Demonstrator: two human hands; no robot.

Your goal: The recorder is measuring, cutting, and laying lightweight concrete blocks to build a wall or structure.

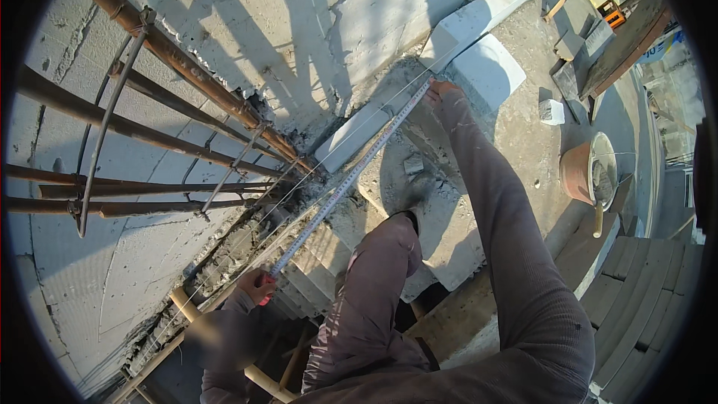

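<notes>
- Left hand (248, 285): curled snugly around the red tape-measure case (265, 292).
- Right hand (443, 90): pinching the far end of the extended pale tape blade (348, 182).

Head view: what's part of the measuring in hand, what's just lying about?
In use: red tape-measure case in the left hand; extended tape blade, its far end at the right hand.

Apparently idle: reddish bucket, trowel in it; small white block piece.

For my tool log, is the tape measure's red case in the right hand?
No, the left hand grips the red case, while the right hand is at the far end of the tape blade.
</notes>
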